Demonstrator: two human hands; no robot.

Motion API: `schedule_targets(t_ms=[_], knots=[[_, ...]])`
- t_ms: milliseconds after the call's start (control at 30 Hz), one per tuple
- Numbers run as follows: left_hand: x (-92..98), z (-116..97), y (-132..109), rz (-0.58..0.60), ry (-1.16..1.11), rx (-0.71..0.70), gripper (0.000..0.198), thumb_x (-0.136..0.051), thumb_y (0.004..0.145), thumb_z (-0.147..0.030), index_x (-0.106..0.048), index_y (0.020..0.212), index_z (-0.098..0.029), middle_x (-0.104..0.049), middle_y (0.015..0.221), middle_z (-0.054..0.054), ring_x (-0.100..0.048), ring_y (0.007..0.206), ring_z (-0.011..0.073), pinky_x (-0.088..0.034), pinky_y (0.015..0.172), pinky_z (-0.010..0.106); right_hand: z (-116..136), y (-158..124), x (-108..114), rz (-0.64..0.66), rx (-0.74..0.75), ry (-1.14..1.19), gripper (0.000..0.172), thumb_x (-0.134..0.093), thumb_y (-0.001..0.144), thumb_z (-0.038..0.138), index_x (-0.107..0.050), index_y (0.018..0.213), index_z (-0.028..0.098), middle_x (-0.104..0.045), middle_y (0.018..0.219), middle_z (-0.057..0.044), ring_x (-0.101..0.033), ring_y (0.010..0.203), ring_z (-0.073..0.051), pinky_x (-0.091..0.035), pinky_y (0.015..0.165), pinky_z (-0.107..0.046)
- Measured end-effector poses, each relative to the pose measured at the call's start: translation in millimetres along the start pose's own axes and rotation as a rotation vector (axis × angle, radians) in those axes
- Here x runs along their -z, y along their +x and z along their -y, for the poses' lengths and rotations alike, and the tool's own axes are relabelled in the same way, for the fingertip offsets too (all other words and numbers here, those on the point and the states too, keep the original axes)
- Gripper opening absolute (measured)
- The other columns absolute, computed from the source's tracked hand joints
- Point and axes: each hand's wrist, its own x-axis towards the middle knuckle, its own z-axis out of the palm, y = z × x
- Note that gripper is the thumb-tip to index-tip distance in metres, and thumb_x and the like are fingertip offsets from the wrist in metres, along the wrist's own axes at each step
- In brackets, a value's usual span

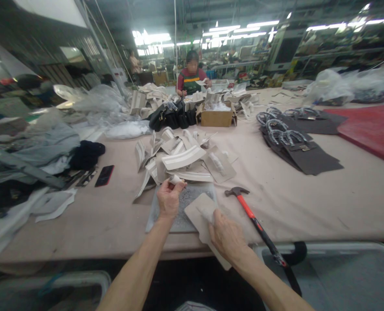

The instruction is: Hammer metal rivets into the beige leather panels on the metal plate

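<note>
My left hand (169, 199) is closed around a small whitish rolled piece (175, 179), above the far left part of a grey slab (187, 205). My right hand (228, 236) grips a flat beige panel (196, 208) by its right side. A strip wrapped in clear plastic lies on that panel, partly under my fingers. The panel is tilted and overlaps the slab's near right edge. Just beyond the slab, a loose pile of curved beige and white pieces (183, 157) is heaped. A claw hammer (245, 205) with a red and black handle lies right of the slab.
A phone (104, 176) lies to the left. Dark panels with wrapped handles (312, 153) and a red sheet (373, 129) are at right. Black bags (172, 114) and a cardboard box (216, 117) stand farther back, before a seated person (193, 80). Bins (341, 255) sit below the near edge.
</note>
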Motion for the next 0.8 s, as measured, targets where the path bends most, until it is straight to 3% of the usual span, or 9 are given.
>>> schedule_targets(t_ms=[100, 233, 367, 533, 700, 800], knots=[[1.9, -0.7, -8.1, 0.148, 0.058, 0.009, 0.038, -0.086, 0.066, -0.034, -0.071, 0.094, -0.014, -0.076, 0.083, 0.005, -0.070, 0.075, 0.0167, -0.056, 0.074, 0.027, 5.9, -2.0, -3.7, 0.068, -0.135, 0.158, 0.028, -0.049, 0.100, 0.033, -0.057, 0.118, 0.012, -0.073, 0.091, -0.015, -0.072, 0.088, -0.030, -0.049, 0.071, -0.035], [0.4, 35.4, -27.2, 0.297, 0.085, 0.139, 0.041, -0.085, 0.066, -0.032, -0.069, 0.100, -0.015, -0.076, 0.084, 0.006, -0.070, 0.077, 0.0175, -0.055, 0.073, 0.026, 13.8, -8.8, -29.2, 0.128, -0.159, 0.280, 0.054, -0.046, 0.101, 0.031, -0.039, 0.150, 0.009, -0.074, 0.101, -0.017, -0.072, 0.095, -0.032, -0.051, 0.079, -0.038], [-0.9, 67.4, -36.9, 0.433, 0.154, 0.211, 0.036, -0.082, 0.066, -0.031, -0.069, 0.095, -0.015, -0.076, 0.085, 0.006, -0.069, 0.077, 0.0178, -0.054, 0.073, 0.026, 18.7, -14.1, -42.9, 0.148, -0.084, 0.328, 0.052, -0.040, 0.102, 0.028, -0.042, 0.151, 0.011, -0.074, 0.101, -0.017, -0.072, 0.097, -0.034, -0.052, 0.082, -0.041], [2.0, 79.0, -37.3, 0.512, 0.192, 0.212, 0.028, -0.077, 0.071, -0.032, -0.068, 0.091, -0.015, -0.074, 0.084, 0.004, -0.067, 0.075, 0.0168, -0.052, 0.071, 0.025, 16.8, -16.5, -43.1, 0.139, -0.070, 0.382, 0.053, -0.040, 0.101, 0.030, -0.045, 0.149, 0.009, -0.074, 0.103, -0.018, -0.072, 0.097, -0.035, -0.052, 0.086, -0.044], [5.1, 83.6, -38.0, 0.485, 0.176, 0.225, 0.031, -0.077, 0.072, -0.033, -0.066, 0.096, -0.015, -0.075, 0.086, 0.005, -0.067, 0.077, 0.0171, -0.053, 0.074, 0.026, -13.4, -12.4, -43.9, -0.074, -0.039, 0.510, 0.055, -0.039, 0.102, 0.043, -0.047, 0.146, 0.012, -0.069, 0.116, -0.016, -0.068, 0.102, -0.029, -0.051, 0.089, -0.039], [5.9, 86.2, -37.9, 0.499, 0.194, 0.221, 0.029, -0.077, 0.072, -0.032, -0.067, 0.093, -0.015, -0.075, 0.087, 0.005, -0.068, 0.078, 0.0175, -0.052, 0.073, 0.026, -53.1, -3.8, -38.8, -0.269, -0.154, 0.315, 0.047, -0.041, 0.102, 0.042, -0.055, 0.135, 0.011, -0.066, 0.112, -0.016, -0.065, 0.100, -0.028, -0.049, 0.087, -0.038]])
